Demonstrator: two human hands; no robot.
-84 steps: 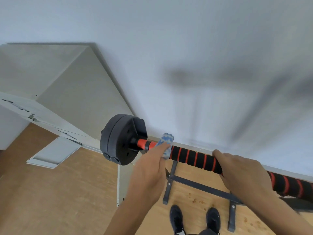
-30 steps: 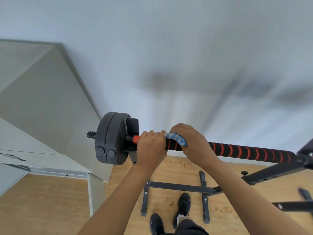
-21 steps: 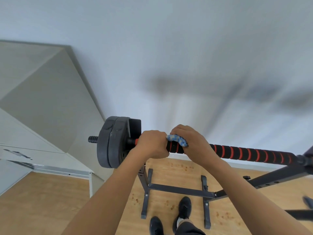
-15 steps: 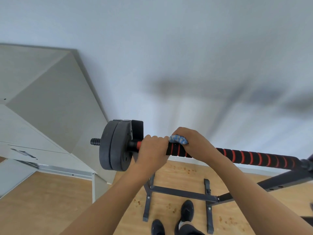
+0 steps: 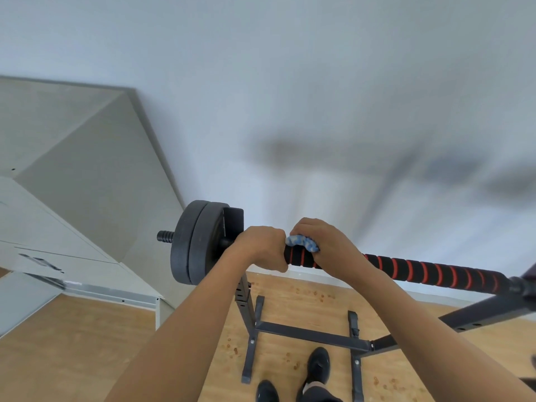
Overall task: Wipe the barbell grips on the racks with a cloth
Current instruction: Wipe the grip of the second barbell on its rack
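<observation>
A barbell rests across a dark metal rack (image 5: 307,335). Its grip (image 5: 429,271) is black foam with red spiral stripes, and black weight plates (image 5: 197,242) sit on the left end. My left hand (image 5: 261,248) grips the bar just right of the plates. My right hand (image 5: 327,245) sits right beside it, curled over the grip and holding a blue-and-white cloth (image 5: 301,243) pressed against the foam. Most of the cloth is hidden under my fingers.
A white wall stands close behind the bar. A grey cabinet (image 5: 72,198) stands at the left with a panel open. The rack's base rails lie on the wooden floor (image 5: 72,352) around my black shoes (image 5: 317,368).
The cloth passed from my left hand to my right. My right hand came in from farther right on the grip to beside my left, which now grips the bare bar.
</observation>
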